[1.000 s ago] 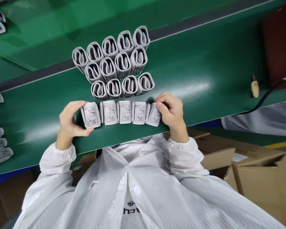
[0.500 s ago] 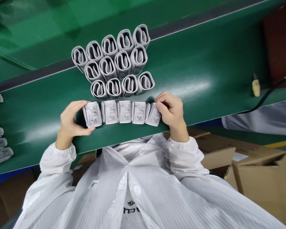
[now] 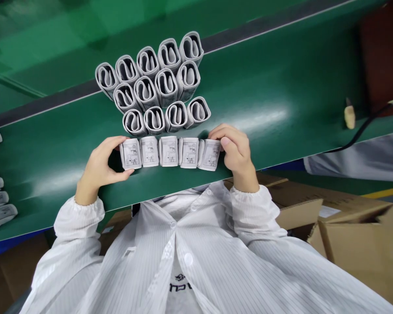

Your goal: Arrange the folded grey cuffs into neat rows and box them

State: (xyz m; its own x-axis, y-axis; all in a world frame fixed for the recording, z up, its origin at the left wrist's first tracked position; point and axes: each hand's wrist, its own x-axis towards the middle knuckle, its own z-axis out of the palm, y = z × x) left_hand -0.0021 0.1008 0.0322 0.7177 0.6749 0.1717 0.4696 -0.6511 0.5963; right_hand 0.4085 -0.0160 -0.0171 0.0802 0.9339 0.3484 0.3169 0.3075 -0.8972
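Several rolled-up grey fabric cuffs with a printed line drawing lie in a short row close to the near edge of the green work surface [image 3: 265, 87]. My left hand [image 3: 100, 163] grips the leftmost rolled cuff [image 3: 131, 154], fingers at its far end and thumb at its near end. At the row's other end, my right hand [image 3: 236, 150] has its curled fingers and thumb on the rightmost rolled cuff [image 3: 210, 156]. Just beyond the row, more rolled cuffs [image 3: 155, 121] stand on end in staggered rows, their coiled ends facing up.
More grey cuffs [image 3: 1, 216] lie at the left edge. On the right are a small tool with a pale handle [image 3: 349, 117], a dark cable [image 3: 363, 126] and a dark red-brown block [image 3: 383, 56]. Open cardboard boxes [image 3: 353, 244] sit below the near edge.
My left hand has pushed the leftmost cuff right, closing the gaps on that side of the row. The rightmost cuff has turned straighter under my right hand.
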